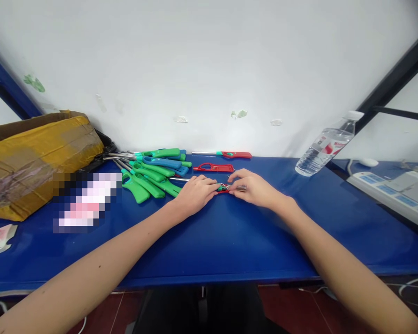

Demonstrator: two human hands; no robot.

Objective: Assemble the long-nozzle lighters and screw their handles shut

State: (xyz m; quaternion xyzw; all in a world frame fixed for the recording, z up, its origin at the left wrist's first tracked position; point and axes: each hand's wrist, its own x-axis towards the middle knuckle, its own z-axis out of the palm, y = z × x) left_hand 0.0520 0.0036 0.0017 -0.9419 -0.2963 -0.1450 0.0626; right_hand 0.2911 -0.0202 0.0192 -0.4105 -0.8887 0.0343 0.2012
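In the head view my left hand (198,192) is closed on an opened lighter (224,188), pressing it to the table. Its metal tube (179,179) sticks out to the left, and white wire and green parts show in the red half-shell. My right hand (252,187) pinches at the lighter's right end, with a small silvery part (243,188) under its fingers; what part it is I cannot tell. Just behind the hands lies a loose red shell half (214,167).
A whole red lighter (235,154) lies by the wall. Green and blue lighters (153,174) are piled at left, next to a taped cardboard box (38,162). A water bottle (323,146) leans at right, near a white power strip (393,195). A blurred patch covers something at left.
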